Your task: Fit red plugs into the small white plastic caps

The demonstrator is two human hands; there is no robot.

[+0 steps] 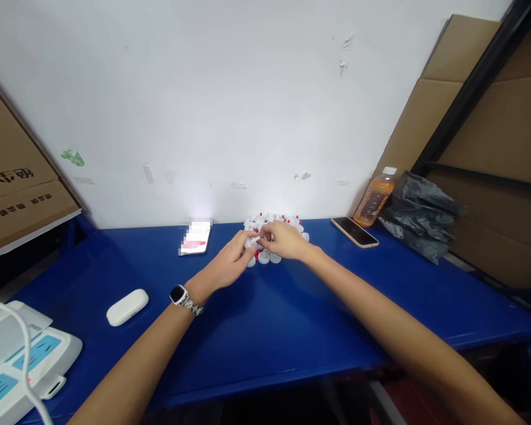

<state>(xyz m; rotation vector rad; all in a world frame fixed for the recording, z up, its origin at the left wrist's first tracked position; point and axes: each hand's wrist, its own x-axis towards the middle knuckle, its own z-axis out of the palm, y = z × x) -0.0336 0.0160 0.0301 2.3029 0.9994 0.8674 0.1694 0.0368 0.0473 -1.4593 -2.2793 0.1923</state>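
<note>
Both hands meet over a heap of small white and red caps [292,225] near the table's [265,330] back edge: the left hand [230,262] and right hand [285,239] each have fingers curled around one small white piece [254,241] held between them. A phone [354,231] and an orange drink bottle [374,199] sit toward the back right corner, a white case [127,307] toward the left edge. The cardboard box [13,189] carries print too blurred to read.
</note>
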